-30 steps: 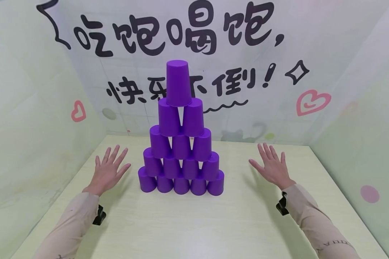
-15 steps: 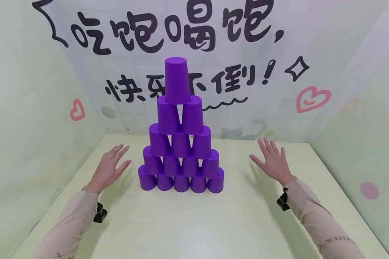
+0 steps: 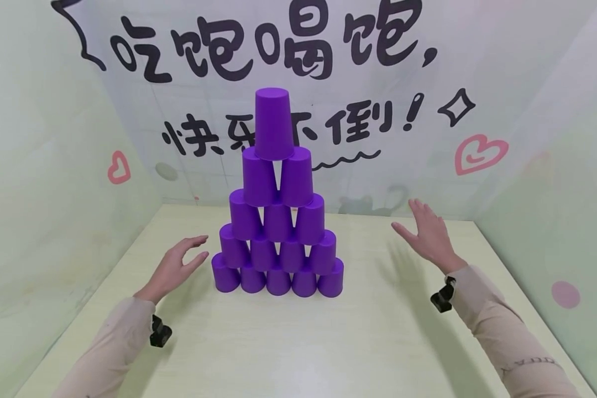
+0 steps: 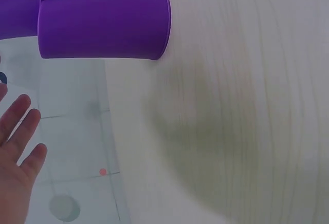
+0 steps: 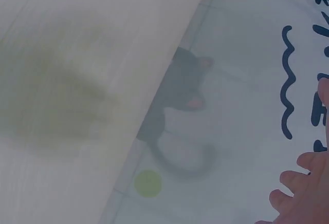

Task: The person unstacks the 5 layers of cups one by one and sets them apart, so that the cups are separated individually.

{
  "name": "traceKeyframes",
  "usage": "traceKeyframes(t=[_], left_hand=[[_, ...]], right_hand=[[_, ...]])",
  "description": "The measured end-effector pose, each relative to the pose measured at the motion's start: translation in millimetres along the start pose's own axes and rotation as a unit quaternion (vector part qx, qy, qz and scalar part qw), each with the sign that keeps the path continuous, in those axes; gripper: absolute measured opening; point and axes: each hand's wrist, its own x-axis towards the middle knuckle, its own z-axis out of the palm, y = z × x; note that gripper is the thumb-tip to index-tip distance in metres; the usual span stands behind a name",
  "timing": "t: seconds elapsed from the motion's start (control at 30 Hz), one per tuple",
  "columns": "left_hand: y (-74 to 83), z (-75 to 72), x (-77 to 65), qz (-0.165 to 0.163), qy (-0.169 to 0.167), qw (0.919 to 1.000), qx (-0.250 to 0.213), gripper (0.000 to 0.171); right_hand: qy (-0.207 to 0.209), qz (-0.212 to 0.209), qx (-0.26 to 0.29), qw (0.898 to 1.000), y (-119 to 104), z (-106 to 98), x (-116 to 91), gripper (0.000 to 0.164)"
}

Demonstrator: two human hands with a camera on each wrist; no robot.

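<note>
A pyramid of upside-down purple cups stands near the middle of the table, narrowing to a single top cup (image 3: 273,124). The left hand (image 3: 174,269) is raised just left of the lower rows, its fingers loosely bent toward them and holding nothing. In the left wrist view, the bottom corner cup (image 4: 103,22) shows large, with spread fingertips (image 4: 34,158) at the left edge. Well to the right of the pyramid, the right hand (image 3: 430,237) hovers over the table with fingers extended and thumb apart, holding nothing. Only part of that hand (image 5: 303,193) shows in the right wrist view.
The pale wooden table (image 3: 278,348) meets a printed cloth backdrop (image 3: 358,188) with black lettering behind the cups. Cloth walls (image 3: 567,221) rise along both sides. Dark wrist cameras (image 3: 160,331) hang under the sleeves.
The left hand has turned from palm down to sideways, its fingers moving a little toward the cups. The right hand has risen and shifted slightly right. The pyramid stands as before.
</note>
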Motion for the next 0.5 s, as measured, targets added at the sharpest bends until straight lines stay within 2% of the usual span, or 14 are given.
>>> traceKeyframes(t=[0.17, 0.3, 0.47, 0.5], left_hand=[[2.8, 4.7, -3.5, -0.028, -0.025, 0.9977, -0.057, 0.048], [-0.8, 10.4, -6.6, -0.05, -0.047, 0.9941, -0.084, 0.052], [-4.3, 18.9, -10.3, -0.066, -0.078, 0.989, -0.107, 0.059], [0.5, 18.6, -10.7, -0.069, -0.084, 0.9877, -0.113, 0.061]], right_hand=[[-0.003, 0.005, 0.052, 0.999, -13.3, -16.4, 10.0, 0.079], [-0.01, 0.022, 0.091, 0.996, -27.3, -30.2, 17.9, 0.08], [0.014, 0.031, 0.134, 0.99, -46.1, -44.4, 27.1, 0.08], [0.019, 0.032, 0.146, 0.989, -50.3, -47.1, 28.6, 0.08]])
